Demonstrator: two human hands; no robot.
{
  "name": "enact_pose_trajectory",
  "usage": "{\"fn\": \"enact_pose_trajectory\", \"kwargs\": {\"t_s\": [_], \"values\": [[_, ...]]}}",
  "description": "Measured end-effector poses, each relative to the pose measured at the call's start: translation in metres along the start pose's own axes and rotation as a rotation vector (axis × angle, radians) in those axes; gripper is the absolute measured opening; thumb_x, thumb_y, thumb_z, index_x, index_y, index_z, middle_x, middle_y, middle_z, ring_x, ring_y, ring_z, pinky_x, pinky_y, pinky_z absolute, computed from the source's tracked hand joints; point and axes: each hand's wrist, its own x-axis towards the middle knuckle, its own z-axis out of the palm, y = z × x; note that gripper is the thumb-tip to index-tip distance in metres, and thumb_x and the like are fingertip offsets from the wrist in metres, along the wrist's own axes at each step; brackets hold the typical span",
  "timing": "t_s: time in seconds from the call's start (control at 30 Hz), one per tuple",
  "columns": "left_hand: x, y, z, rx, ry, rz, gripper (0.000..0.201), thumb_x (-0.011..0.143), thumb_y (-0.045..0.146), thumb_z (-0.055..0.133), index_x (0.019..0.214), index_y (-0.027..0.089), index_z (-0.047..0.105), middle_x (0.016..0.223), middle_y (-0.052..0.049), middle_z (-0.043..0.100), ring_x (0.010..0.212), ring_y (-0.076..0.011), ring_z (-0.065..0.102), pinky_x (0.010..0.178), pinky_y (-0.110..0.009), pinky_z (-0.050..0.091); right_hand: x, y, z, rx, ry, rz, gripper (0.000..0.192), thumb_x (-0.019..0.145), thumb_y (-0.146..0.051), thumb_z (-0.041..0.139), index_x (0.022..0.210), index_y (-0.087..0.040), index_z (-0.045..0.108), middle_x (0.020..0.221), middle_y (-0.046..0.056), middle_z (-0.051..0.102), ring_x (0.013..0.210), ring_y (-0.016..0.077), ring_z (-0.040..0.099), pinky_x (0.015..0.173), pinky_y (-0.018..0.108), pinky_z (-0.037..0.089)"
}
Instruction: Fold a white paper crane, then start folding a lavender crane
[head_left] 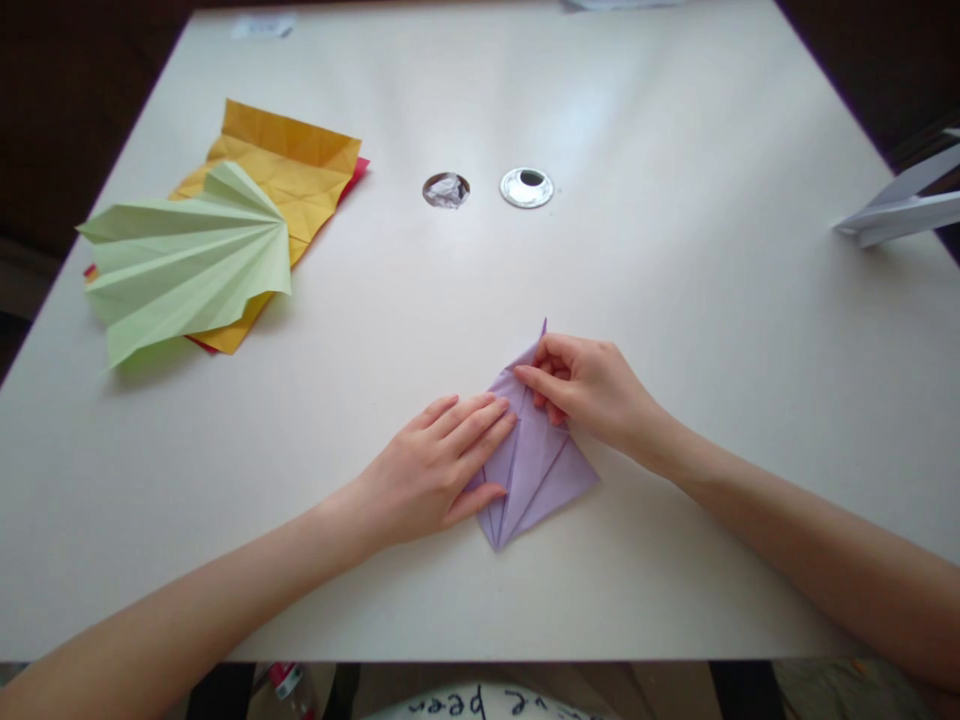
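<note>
A single view comes from a camera worn on the person's head, looking forward and steeply down over the white table (675,300). It sits close to the near edge: both forearms enter from the bottom corners, and the left hand (439,465) and right hand (592,385) meet just below the middle of the picture. The table's far edge reaches the top of the frame, its sides narrowing with distance. A pleated green paper (187,265) lies well off to the left, a white stand (900,210) is cut by the right edge. Below the near edge a strip of the person's lap shows.
</note>
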Motion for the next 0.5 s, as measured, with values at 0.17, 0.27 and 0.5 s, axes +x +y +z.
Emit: {"fn": "enact_pose_trajectory", "kwargs": {"t_s": [0.17, 0.27, 0.5], "values": [[0.001, -0.002, 0.0, -0.047, -0.025, -0.011, 0.054, 0.09, 0.043, 0.038, 0.134, 0.011, 0.038, 0.143, -0.013, 0.035, 0.133, -0.0235, 0.029, 0.107, -0.04, 0.03, -0.001, 0.001, 0.002, 0.009, 0.022, 0.003, 0.019, 0.08, -0.031, 0.055, 0.067, -0.018, 0.052, 0.05, -0.003, 0.056, 0.041, 0.0083, 0.051, 0.043, 0.021, 0.039], [0.002, -0.004, 0.001, -0.075, -0.052, -0.022, 0.055, 0.089, 0.044, 0.039, 0.134, 0.011, 0.037, 0.147, -0.014, 0.026, 0.136, -0.0247, 0.024, 0.108, -0.041, 0.029, -0.002, 0.002, 0.002, 0.064, 0.037, 0.031, 0.016, 0.079, -0.03, 0.056, 0.07, -0.018, 0.052, 0.05, -0.003, 0.056, 0.041, 0.0091, 0.052, 0.041, 0.021, 0.04], [0.002, -0.003, -0.004, -0.082, -0.05, -0.011, 0.053, 0.088, 0.042, 0.041, 0.132, 0.012, 0.039, 0.145, -0.015, 0.029, 0.134, -0.0262, 0.027, 0.106, -0.043, 0.03, 0.005, -0.001, -0.015, 0.094, 0.0, 0.078, 0.016, 0.076, -0.031, 0.057, 0.068, -0.018, 0.054, 0.05, -0.002, 0.056, 0.041, 0.0106, 0.052, 0.042, 0.023, 0.041]]}}
